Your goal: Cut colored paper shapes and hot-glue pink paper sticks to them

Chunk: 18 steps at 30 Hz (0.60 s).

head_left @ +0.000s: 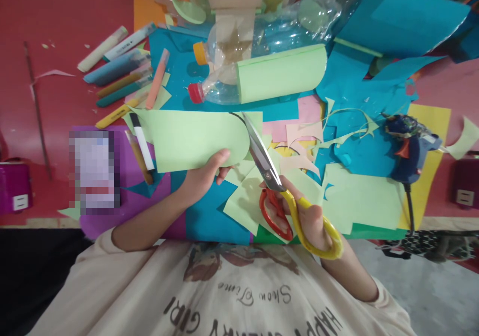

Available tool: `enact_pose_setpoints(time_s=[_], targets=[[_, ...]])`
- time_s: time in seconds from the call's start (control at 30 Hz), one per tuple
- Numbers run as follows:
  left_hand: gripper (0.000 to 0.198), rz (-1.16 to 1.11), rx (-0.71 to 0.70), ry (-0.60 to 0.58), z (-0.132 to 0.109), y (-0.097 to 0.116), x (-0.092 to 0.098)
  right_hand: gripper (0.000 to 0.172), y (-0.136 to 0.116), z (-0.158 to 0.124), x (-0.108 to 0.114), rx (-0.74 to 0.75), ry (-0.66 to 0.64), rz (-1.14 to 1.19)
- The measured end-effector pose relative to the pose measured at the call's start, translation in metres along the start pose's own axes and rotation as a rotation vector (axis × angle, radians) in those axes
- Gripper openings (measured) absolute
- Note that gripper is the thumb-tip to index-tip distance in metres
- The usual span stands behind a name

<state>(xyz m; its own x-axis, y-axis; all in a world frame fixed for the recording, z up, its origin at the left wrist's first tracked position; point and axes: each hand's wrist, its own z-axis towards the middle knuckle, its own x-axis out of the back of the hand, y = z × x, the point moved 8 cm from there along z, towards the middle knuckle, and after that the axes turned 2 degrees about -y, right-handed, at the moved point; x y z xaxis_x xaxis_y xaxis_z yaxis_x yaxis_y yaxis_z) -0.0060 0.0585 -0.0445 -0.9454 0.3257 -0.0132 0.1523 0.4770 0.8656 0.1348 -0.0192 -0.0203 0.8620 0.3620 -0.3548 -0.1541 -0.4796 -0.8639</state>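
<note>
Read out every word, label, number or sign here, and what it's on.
"Show Time": cream fabric shirt, upside down.
"HAPPY": same shirt.
"GIR…": same shirt, last letter unclear.
Shirt's middle word: cut off, unreadable.
Slim coloured plastic markers: print too small.
Dark-edged rectangular phone: pixelated, unreadable.
White square labels on shiny purple boxes: too blurred.

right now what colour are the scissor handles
A red handle and a yellow handle, in the head view.

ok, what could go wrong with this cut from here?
The metal scissors with red and yellow handles may stray off the dark curved line on the light green paper sheet. The left hand pinches near the sheet's rounded end, so a slip could nick it. The red-capped clear plastic bottle lies on its side beyond; a bump might roll it.
</note>
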Motion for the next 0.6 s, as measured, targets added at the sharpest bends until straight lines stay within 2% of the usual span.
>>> enact_pose_setpoints(time_s=[0.07, 0.17, 0.27, 0.4, 0.6], targets=[[0.047, 0.015, 0.007, -0.011, -0.001, 0.001, -0.001, 0.067, -0.007, -0.001, -0.003, 0.036, -0.061, 0.022], [0.046, 0.042, 0.016, -0.029, -0.003, 0.002, -0.003, 0.066, -0.012, -0.002, -0.003, 0.006, -0.099, 0.005], [0.045, 0.060, 0.029, -0.050, -0.003, 0.000, -0.004, 0.064, -0.014, -0.002, -0.003, -0.032, -0.113, 0.008], [0.049, 0.109, 0.106, -0.053, -0.005, -0.013, -0.001, 0.057, -0.016, -0.001, -0.002, -0.010, -0.118, 0.008], [0.048, 0.134, 0.146, -0.047, -0.007, -0.026, 0.003, 0.062, -0.014, 0.000, -0.002, 0.007, -0.101, 0.007]])
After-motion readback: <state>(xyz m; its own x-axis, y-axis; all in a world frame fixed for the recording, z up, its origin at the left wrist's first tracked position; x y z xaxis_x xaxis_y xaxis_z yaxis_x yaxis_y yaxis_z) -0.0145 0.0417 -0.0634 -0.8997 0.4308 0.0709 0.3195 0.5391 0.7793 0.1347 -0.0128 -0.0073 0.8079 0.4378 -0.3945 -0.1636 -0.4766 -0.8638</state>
